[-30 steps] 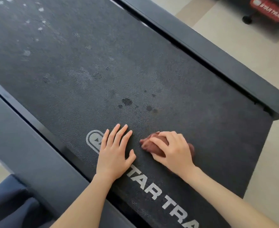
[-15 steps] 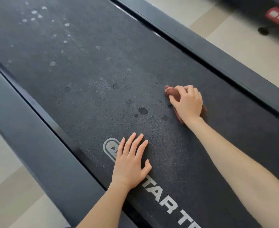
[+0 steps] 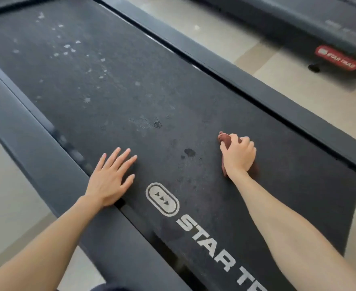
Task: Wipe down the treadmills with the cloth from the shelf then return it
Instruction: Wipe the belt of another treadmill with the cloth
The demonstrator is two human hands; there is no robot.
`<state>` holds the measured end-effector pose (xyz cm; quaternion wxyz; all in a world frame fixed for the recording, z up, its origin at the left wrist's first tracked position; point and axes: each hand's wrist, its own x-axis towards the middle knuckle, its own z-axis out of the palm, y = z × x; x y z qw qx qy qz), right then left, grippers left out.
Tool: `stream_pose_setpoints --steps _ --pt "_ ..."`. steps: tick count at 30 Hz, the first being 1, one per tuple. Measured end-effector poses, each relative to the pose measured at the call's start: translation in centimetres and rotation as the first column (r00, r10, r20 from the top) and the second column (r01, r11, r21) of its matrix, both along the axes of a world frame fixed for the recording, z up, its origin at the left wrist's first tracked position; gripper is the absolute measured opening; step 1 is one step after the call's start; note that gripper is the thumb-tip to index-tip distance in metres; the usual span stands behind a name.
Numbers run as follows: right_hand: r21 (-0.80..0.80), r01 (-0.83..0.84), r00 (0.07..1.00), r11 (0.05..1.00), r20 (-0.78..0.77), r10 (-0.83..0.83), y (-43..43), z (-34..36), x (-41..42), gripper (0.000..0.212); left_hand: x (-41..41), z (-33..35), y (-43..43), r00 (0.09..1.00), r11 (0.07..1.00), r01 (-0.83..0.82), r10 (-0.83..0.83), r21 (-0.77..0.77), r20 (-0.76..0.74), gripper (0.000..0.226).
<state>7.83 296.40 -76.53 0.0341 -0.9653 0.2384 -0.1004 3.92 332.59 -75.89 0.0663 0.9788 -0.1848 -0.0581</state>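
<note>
- Beige floor [image 3: 288,85] runs between two dark treadmills; the far treadmill [image 3: 298,24] sits top right, blurred, with a red badge [image 3: 336,57].
- Nearer, the black belt [image 3: 110,91] fills most of the view, framed by a left rail [image 3: 36,148] and a right rail [image 3: 256,85].
- Pale flecks [image 3: 68,47] dot the belt's far part; dark spots [image 3: 189,152] lie between the two hands.
- A white logo [image 3: 162,199] is printed on the belt's near end, between the forearms.
- The brown cloth [image 3: 225,140] is bunched on the belt, near the right rail but not touching it.
- The right hand [image 3: 239,155] lies on top of the cloth, fingers curled down around it and gripping it against the belt.
- One end of the cloth pokes out beyond the thumb and forefinger on the far side; another edge shows under the heel of the hand, at its right.
- The left hand [image 3: 110,179] rests flat on the belt's left edge, fingers straight and spread apart, well apart from the cloth; its heel sits over the seam beside the left rail.
</note>
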Motion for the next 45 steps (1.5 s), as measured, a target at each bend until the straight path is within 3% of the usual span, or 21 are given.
stream_pose_setpoints --steps 2,7,10,14,15,17,19,21,22,25,28,30,35,40,45 --pt "-0.005 0.015 1.000 1.000 -0.003 -0.015 1.7 -0.1 -0.5 0.037 0.4 -0.9 0.9 0.998 0.999 0.026 -0.024 0.030 -0.053 0.070" --pt "-0.002 -0.329 0.942 0.944 0.065 0.329 9.6 0.2 -6.3 0.032 0.0 -1.8 0.9 1.000 1.000 0.014 -0.014 -0.016 -0.017 0.069" --pt "0.059 -0.572 0.821 0.818 0.046 0.570 14.8 0.0 -12.6 0.031 0.1 -1.7 0.8 1.000 0.999 0.013 -0.013 -0.047 -0.012 0.070" --pt "0.008 -0.797 0.603 0.603 0.028 0.797 11.7 -0.4 -17.9 0.039 0.0 -1.7 0.8 1.000 0.999 0.016 -0.017 -0.052 -0.011 0.073" --pt "-0.033 -0.789 0.614 0.614 0.012 0.789 9.8 -0.2 -17.5 0.038 0.1 -1.7 0.8 1.000 0.999 0.015 -0.015 -0.047 -0.004 0.074" --pt "-0.082 -0.624 0.779 0.777 0.004 0.626 6.0 0.2 -14.5 0.035 0.1 -1.9 0.8 1.000 0.999 0.016 -0.016 -0.036 0.011 0.075" --pt "-0.054 -0.250 0.968 0.967 0.011 0.251 4.0 0.7 -10.1 0.036 0.1 -2.0 0.8 1.000 0.998 0.016 -0.015 -0.057 0.014 0.074" --pt "-0.055 0.036 0.999 0.998 0.006 -0.036 5.0 0.5 -7.4 0.041 0.0 -2.2 0.8 1.000 0.996 0.016 -0.014 -0.085 0.023 0.070" --pt "-0.062 0.064 0.998 0.996 0.012 -0.063 6.5 0.5 -7.0 0.041 0.1 -2.3 0.9 1.000 0.996 0.018 -0.016 -0.091 0.027 0.065" --pt "-0.056 -0.190 0.978 0.980 0.081 0.194 12.9 0.0 -9.3 0.036 0.2 -2.6 1.1 0.999 0.994 0.019 -0.015 -0.105 0.032 0.058" --pt "-0.013 -0.457 0.886 0.889 0.082 0.456 17.1 -0.1 -14.9 0.037 0.1 -2.4 1.1 0.999 0.994 0.043 -0.042 -0.103 0.008 0.059" --pt "-0.008 -0.544 0.837 0.839 0.066 0.543 16.5 0.0 -18.8 0.039 0.4 -2.3 1.6 0.997 0.993 0.070 -0.071 -0.098 -0.007 0.059" --pt "-0.071 -0.546 0.833 0.835 0.056 0.550 12.9 0.1 -24.0 0.036 1.4 -2.5 3.7 0.978 0.976 0.208 -0.208 -0.065 -0.004 0.056" --pt "-0.121 -0.470 0.871 0.874 0.097 0.481 17.2 0.0 -16.1 0.031 1.2 -2.4 3.5 0.980 0.974 0.199 -0.198 -0.105 0.022 0.056" --pt "-0.042 -0.450 0.888 0.892 0.087 0.452 18.5 0.8 -12.6 0.034 1.5 -2.6 3.9 0.975 0.967 0.223 -0.222 -0.119 0.019 0.054"
